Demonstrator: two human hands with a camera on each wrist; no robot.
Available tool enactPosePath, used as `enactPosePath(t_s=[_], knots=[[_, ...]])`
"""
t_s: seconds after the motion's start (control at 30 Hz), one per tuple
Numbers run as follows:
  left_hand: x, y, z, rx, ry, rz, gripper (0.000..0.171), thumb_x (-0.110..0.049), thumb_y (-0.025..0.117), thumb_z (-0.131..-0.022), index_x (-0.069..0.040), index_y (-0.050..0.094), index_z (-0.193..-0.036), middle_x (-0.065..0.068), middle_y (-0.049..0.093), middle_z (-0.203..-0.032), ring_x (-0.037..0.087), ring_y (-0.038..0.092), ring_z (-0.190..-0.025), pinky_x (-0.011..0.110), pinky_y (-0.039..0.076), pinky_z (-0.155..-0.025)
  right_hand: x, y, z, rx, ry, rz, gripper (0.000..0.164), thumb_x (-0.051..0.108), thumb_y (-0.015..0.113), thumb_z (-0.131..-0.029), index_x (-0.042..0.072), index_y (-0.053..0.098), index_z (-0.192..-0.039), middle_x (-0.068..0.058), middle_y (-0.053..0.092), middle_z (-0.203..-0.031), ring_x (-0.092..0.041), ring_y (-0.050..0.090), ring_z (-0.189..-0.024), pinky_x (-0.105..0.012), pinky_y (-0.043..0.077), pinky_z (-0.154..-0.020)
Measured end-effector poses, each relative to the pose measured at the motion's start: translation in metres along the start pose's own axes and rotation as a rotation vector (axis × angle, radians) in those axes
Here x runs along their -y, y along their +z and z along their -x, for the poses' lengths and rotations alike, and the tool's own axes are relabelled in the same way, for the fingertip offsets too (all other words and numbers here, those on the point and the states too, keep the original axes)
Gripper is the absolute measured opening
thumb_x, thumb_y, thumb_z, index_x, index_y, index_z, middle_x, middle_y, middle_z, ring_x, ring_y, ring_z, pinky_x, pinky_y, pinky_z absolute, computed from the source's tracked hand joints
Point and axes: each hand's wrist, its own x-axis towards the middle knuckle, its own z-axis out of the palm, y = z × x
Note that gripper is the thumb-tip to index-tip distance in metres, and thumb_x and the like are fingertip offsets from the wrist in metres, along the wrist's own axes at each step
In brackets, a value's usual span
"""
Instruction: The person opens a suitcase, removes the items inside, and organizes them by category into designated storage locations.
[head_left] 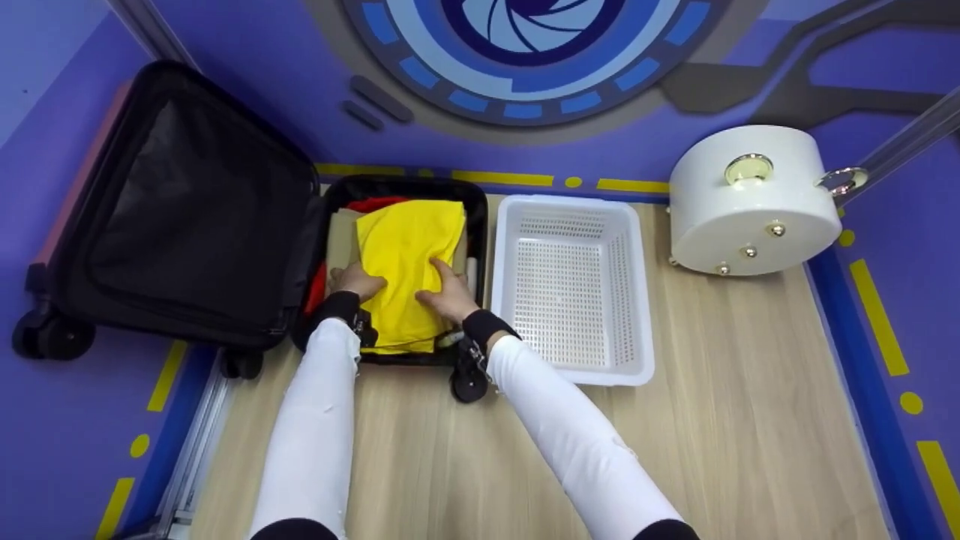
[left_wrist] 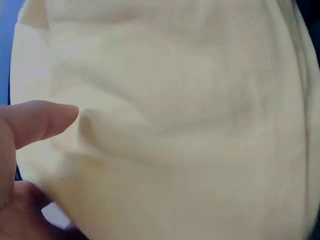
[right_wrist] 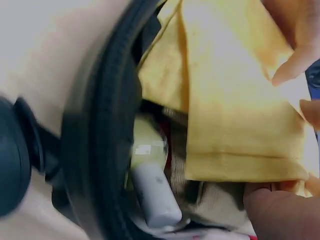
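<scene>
A folded yellow garment [head_left: 409, 255] lies over the packed things in an open black-lined suitcase [head_left: 480, 196]. My left hand [head_left: 358, 283] holds its left side, the thumb [left_wrist: 50, 120] lying on the cloth, which looks pale in the left wrist view. At the right side my right hand [head_left: 452, 296] grips the garment's edge, with part of the hand hidden beneath the cloth in the right wrist view. Below the hem [right_wrist: 245, 167] shows a bottle with a white cap [right_wrist: 155, 195], lying against the suitcase wall. Beige cloth [head_left: 341, 240] and red cloth [head_left: 379, 202] peek out around the garment.
The suitcase lid [head_left: 202, 210] leans open at the left, its wheels [head_left: 56, 334] outward. Right beside the suitcase is a white perforated plastic basket [head_left: 641, 300]. A white rounded box with gold knobs [head_left: 750, 206] stands at the back right, near the purple wall [head_left: 600, 150].
</scene>
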Motion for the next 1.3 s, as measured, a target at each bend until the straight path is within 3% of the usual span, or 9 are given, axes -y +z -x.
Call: enactPosePath(t_s=[0.1, 0.27, 0.47, 0.57, 0.7, 0.83, 0.97, 1.13, 1.3], knots=[[-0.005, 0.003, 0.004, -0.01, -0.015, -0.018, 0.067, -0.029, 0.059, -0.089, 0.004, 0.047, -0.147, 0.036, 0.032, -0.147, 0.052, 0.028, -0.139, 0.059, 0.031, -0.111, -0.002, -0.005, 0.0, 0.015, -0.05, 0.011, 0.063, 0.011, 0.067, -0.097, 0.003, 0.044, -0.155, -0.025, 0.046, -0.155, -0.038, 0.043, -0.143, -0.043, 0.037, -0.118], [-0.01, 0.01, 0.003, -0.048, 0.002, -0.009, 0.059, -0.024, 0.059, -0.087, 0.004, 0.053, -0.139, 0.035, 0.037, -0.143, 0.051, 0.033, -0.134, 0.059, 0.033, -0.108, -0.002, -0.006, 0.004, -0.042, -0.034, -0.097, 0.052, 0.003, 0.066, -0.095, 0.0, 0.054, -0.146, -0.021, 0.053, -0.151, -0.033, 0.051, -0.137, -0.039, 0.045, -0.11], [-0.019, 0.006, 0.0, -0.005, 0.076, 0.224, 0.063, -0.021, 0.054, -0.09, 0.008, 0.047, -0.145, 0.028, 0.052, -0.145, 0.038, 0.05, -0.123, 0.042, 0.042, -0.105, 0.001, -0.013, 0.008, -0.184, 0.018, -0.189, 0.05, 0.004, 0.066, -0.093, 0.004, 0.061, -0.142, -0.019, 0.052, -0.15, -0.031, 0.048, -0.138, -0.038, 0.045, -0.108], [-0.027, 0.001, 0.003, 0.058, 0.12, 0.295, 0.072, -0.02, 0.049, -0.095, 0.012, 0.027, -0.156, 0.029, 0.037, -0.159, 0.037, 0.042, -0.14, 0.04, 0.035, -0.116, 0.002, -0.02, 0.007, -0.205, 0.014, -0.294, 0.055, 0.003, 0.063, -0.091, 0.002, 0.057, -0.146, -0.02, 0.049, -0.153, -0.031, 0.049, -0.137, -0.038, 0.046, -0.107], [-0.042, 0.0, 0.012, 0.064, 0.226, 0.363, 0.076, -0.018, 0.047, -0.1, 0.013, 0.012, -0.159, 0.031, 0.021, -0.166, 0.037, 0.027, -0.152, 0.042, 0.023, -0.125, 0.003, -0.035, 0.008, -0.183, 0.001, -0.425, 0.066, 0.011, 0.069, -0.094, 0.0, 0.045, -0.154, -0.022, 0.046, -0.15, -0.032, 0.055, -0.126, -0.037, 0.051, -0.102], [-0.062, 0.005, 0.027, 0.008, 0.332, 0.484, 0.07, -0.012, 0.054, -0.099, 0.009, 0.023, -0.158, 0.029, 0.035, -0.16, 0.036, 0.038, -0.143, 0.042, 0.028, -0.122, 0.007, -0.054, 0.015, -0.165, -0.023, -0.513, 0.075, 0.012, 0.074, -0.095, 0.004, 0.037, -0.159, -0.021, 0.05, -0.144, -0.029, 0.062, -0.112, -0.038, 0.054, -0.094], [-0.084, 0.011, 0.048, -0.032, 0.43, 0.6, 0.073, -0.008, 0.061, -0.098, 0.005, 0.024, -0.159, 0.027, 0.036, -0.159, 0.037, 0.041, -0.143, 0.043, 0.031, -0.121, 0.014, -0.08, 0.029, -0.183, -0.049, -0.605, 0.073, 0.008, 0.069, -0.097, 0.008, 0.035, -0.161, -0.02, 0.059, -0.136, -0.027, 0.065, -0.102, -0.039, 0.057, -0.088], [-0.115, 0.027, 0.072, -0.036, 0.602, 0.735, 0.075, -0.001, 0.062, -0.096, 0.003, 0.023, -0.16, 0.026, 0.038, -0.158, 0.039, 0.045, -0.139, 0.046, 0.037, -0.116, 0.011, -0.122, 0.057, -0.202, -0.125, -0.603, 0.074, 0.014, 0.068, -0.099, 0.02, 0.033, -0.163, -0.019, 0.059, -0.136, -0.03, 0.066, -0.103, -0.042, 0.058, -0.086], [-0.141, 0.059, 0.084, -0.068, 0.737, 0.638, 0.076, -0.005, 0.062, -0.097, 0.006, 0.022, -0.16, 0.029, 0.039, -0.157, 0.039, 0.044, -0.141, 0.045, 0.034, -0.119, -0.013, -0.157, 0.08, -0.232, -0.269, -0.612, 0.072, 0.009, 0.066, -0.1, 0.017, 0.033, -0.163, -0.015, 0.042, -0.156, -0.033, 0.056, -0.122, -0.045, 0.053, -0.098]])
